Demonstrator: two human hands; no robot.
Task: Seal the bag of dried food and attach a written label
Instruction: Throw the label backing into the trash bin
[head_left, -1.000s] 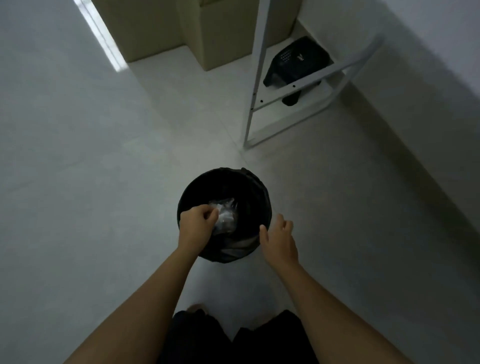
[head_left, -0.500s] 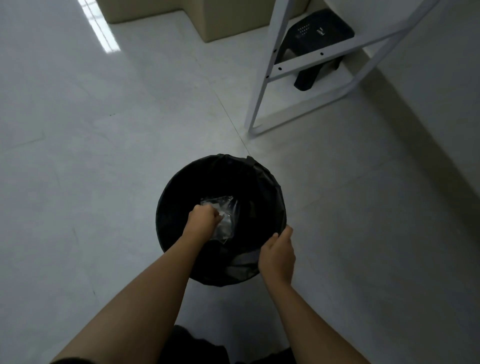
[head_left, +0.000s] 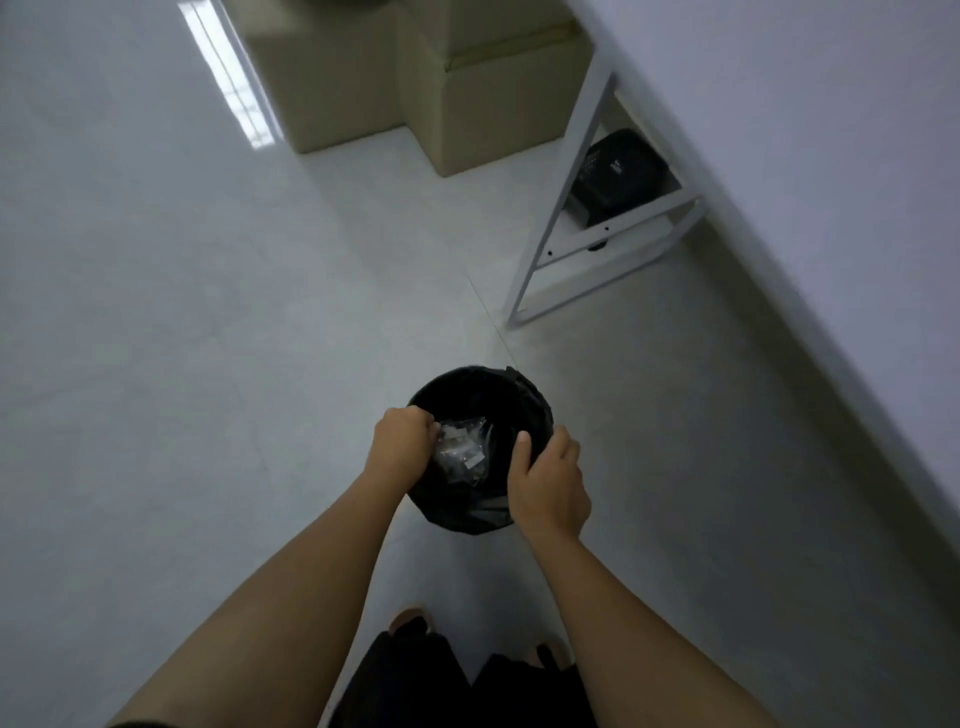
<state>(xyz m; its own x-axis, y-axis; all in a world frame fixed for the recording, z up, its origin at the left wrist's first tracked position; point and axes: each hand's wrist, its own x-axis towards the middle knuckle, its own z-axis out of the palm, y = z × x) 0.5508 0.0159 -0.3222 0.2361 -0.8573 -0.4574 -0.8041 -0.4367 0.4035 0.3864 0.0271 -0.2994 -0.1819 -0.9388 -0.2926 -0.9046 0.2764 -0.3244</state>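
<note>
Head view looks straight down on a black-lined bin (head_left: 532, 402) on the pale floor (head_left: 208, 364) at mid-frame, with the person's feet at 6 o'clock. The clear bag (head_left: 462, 449) lies inside the bin, toward its 9 o'clock side, crumpled, with pale bits showing through; whether its mouth is closed I cannot tell. The left hand (head_left: 402, 441) sits over the rim at 9 o'clock with its fingers (head_left: 423, 418) curled tight at the bag's upper edge. It seems to pinch that edge, though dim light and the dark liner make the contact hard to confirm. The right hand (head_left: 550, 483) grips the rim at 3 o'clock, thumb inside, the rest wrapped outside. I judge the step to be getting the bag up and clear of the bin so it can be sealed. To do it well, hold the bin down with the right hand so the liner does not ride up. Take the bag by its mouth, not a side wall, so nothing spills. Lift straight up through the centre, away from the liner's folds. Thin film slips and creases, so a full pinch beats fingertips. Boxes (head_left: 467, 93) at 12 o'clock and a white rack (head_left: 582, 171) at 1 o'clock stand well apart.
</note>
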